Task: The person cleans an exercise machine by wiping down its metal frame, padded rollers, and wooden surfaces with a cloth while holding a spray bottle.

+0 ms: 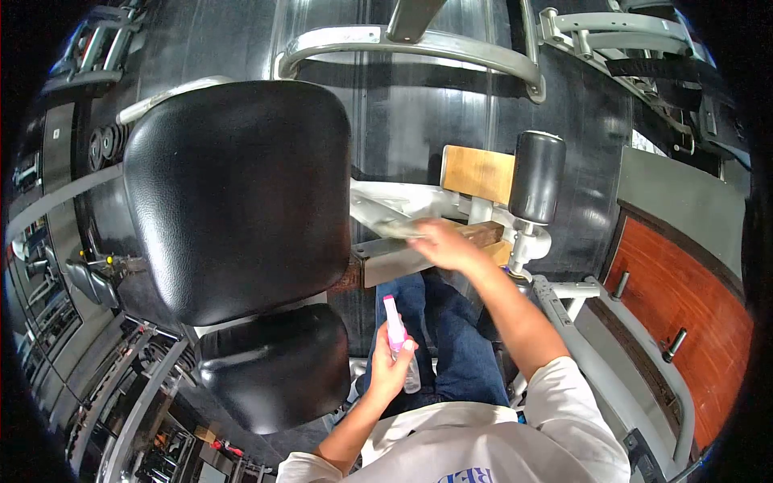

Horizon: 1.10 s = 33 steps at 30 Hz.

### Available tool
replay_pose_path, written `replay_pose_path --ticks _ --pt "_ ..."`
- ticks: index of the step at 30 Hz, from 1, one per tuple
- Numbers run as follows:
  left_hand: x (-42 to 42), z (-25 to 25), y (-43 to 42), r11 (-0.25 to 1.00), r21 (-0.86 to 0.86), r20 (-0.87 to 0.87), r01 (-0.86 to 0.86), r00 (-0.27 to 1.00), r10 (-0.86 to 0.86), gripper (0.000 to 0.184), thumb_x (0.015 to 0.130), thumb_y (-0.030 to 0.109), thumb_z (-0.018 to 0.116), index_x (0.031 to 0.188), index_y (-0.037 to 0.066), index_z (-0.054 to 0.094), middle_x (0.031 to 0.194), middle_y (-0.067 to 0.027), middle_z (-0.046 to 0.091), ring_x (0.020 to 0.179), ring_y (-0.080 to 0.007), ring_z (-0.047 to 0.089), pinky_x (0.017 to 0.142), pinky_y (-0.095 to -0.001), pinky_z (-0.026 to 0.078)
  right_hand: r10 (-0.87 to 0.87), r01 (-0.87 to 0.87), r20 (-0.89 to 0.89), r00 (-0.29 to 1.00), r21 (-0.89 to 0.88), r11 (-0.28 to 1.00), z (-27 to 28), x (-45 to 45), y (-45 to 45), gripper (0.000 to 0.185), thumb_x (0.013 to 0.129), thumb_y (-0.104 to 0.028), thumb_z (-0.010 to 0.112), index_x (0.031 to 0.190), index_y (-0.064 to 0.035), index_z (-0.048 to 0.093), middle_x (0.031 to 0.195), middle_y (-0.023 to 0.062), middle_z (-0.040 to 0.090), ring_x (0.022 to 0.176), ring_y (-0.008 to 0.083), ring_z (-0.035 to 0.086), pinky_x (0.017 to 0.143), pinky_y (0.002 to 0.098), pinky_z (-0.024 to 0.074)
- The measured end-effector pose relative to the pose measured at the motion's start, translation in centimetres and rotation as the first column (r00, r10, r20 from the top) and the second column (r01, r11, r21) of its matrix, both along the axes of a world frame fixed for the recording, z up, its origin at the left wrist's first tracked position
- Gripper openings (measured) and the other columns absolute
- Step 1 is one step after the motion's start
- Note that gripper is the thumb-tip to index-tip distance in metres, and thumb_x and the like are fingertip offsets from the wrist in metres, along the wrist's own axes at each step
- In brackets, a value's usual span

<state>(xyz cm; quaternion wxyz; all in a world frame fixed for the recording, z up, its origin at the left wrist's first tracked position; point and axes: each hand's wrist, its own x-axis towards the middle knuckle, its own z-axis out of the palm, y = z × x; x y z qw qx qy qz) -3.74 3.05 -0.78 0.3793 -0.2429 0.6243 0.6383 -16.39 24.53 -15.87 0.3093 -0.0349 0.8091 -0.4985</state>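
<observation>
My left hand [388, 370] is closed around a small spray bottle [394, 328] with a pink and white top and a clear lower body, held upright above my lap. My right hand [444, 244] reaches forward over a grey metal beam [394, 264] of a gym machine. A pale cloth [392, 226], smeared by motion, is in its fingers and lies against or just above the machine's frame; contact cannot be made out. To the left stands a large black padded seat [241, 197], with a smaller black pad [274, 370] below it.
A black roller pad [538, 177] and a wooden board [477, 172] stand beyond my right hand. A curved metal frame bar [411, 42] crosses the far floor. Metal rails [555, 306] run along my right, beside a red-brown panel [676, 322]. Weight plates [105, 145] sit at far left.
</observation>
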Motion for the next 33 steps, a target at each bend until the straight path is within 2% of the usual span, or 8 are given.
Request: replay_pose_path --ticks 2,8,10,14,19,28,30,33 --pt "0.0 -0.2 -0.1 1.0 0.005 -0.008 -0.009 1.0 0.009 0.056 0.096 0.019 0.058 0.143 0.002 0.032 0.093 -0.0045 0.059 0.085 -0.0103 0.055 0.08 -0.0266 0.044 -0.158 0.175 -0.161 0.974 0.099 0.98 -2.3 2.8 3.7 0.028 0.091 -0.024 0.06 0.111 -0.0045 0.065 0.099 0.0184 0.067 0.092 0.0362 0.065 0.082 0.0438 0.0506" --pt "2.1 -2.0 -0.4 0.999 0.012 -0.005 -0.041 0.999 0.041 0.056 0.094 0.021 0.065 0.139 0.001 0.039 0.102 -0.0027 0.054 0.094 -0.0117 0.053 0.086 -0.0279 0.045 -0.246 0.179 0.284 0.927 0.241 0.954 -1.5 3.1 7.1 0.033 0.093 -0.026 0.058 0.12 -0.0085 0.064 0.106 0.0189 0.068 0.097 0.0365 0.065 0.088 0.0438 0.0513" --pt "2.8 -2.1 -0.1 0.999 -0.004 0.006 -0.05 0.999 0.05 0.056 0.093 0.021 0.065 0.138 0.001 0.04 0.103 -0.003 0.054 0.095 -0.0123 0.052 0.087 -0.0283 0.044 -0.036 0.059 -0.111 0.993 0.214 0.975 -1.5 2.7 3.4 0.033 0.094 -0.028 0.058 0.12 -0.0087 0.065 0.109 0.02 0.068 0.099 0.0359 0.066 0.087 0.0443 0.0514" --pt "4.4 -1.8 0.6 1.0 -0.006 -0.006 -0.027 1.0 0.026 0.055 0.092 0.02 0.066 0.137 0.0 0.041 0.105 -0.0038 0.054 0.097 -0.0131 0.051 0.089 -0.0292 0.044 -0.014 0.019 0.051 0.999 -0.099 0.995 5.6 -1.6 -6.3 0.033 0.089 -0.025 0.064 0.113 -0.0022 0.066 0.11 0.0213 0.066 0.105 0.0375 0.064 0.09 0.0424 0.0504" --pt "5.8 -0.6 0.9 0.999 -0.016 -0.036 -0.038 0.999 0.038 0.055 0.092 0.02 0.066 0.137 0.0 0.042 0.104 -0.004 0.053 0.095 -0.0126 0.052 0.087 -0.0287 0.045 -0.197 0.153 -0.218 0.956 -0.201 0.967 5.7 -1.3 -9.2 0.027 0.087 -0.022 0.066 0.102 -0.0006 0.067 0.105 0.022 0.066 0.102 0.0416 0.062 0.09 0.043 0.0497" --pt "11.2 -0.1 3.5 0.997 -0.064 -0.075 -0.037 0.997 0.032 0.053 0.092 0.019 0.066 0.136 0.0 0.044 0.101 -0.003 0.054 0.089 -0.0112 0.054 0.082 -0.0276 0.047 -0.373 0.495 -0.543 0.752 0.092 0.864 1.5 7.0 4.5 0.022 0.085 -0.012 0.062 0.103 0.0002 0.063 0.099 0.0241 0.066 0.094 0.0439 0.063 0.084 0.0477 0.0505" --pt "12.4 0.5 4.5 0.997 -0.061 -0.07 -0.055 0.996 0.051 0.052 0.092 0.02 0.066 0.135 0.001 0.045 0.1 -0.0026 0.055 0.088 -0.0118 0.056 0.082 -0.0283 0.047 -0.485 0.508 -0.152 0.861 0.284 0.813 1.5 10.2 6.6 0.024 0.088 -0.013 0.06 0.108 -0.0002 0.063 0.103 0.0236 0.067 0.099 0.0406 0.064 0.086 0.0445 0.0507" --pt "14.9 -0.5 5.5 0.997 -0.051 -0.083 -0.059 0.995 0.054 0.052 0.091 0.02 0.067 0.135 0.002 0.046 0.099 -0.0024 0.057 0.089 -0.0122 0.056 0.082 -0.0287 0.047 -0.724 0.722 0.013 0.689 0.062 0.689 0.9 16.9 5.5 0.036 0.095 -0.018 0.056 0.127 -0.0032 0.058 0.109 0.0179 0.069 0.104 0.0233 0.066 0.09 0.0347 0.0486"
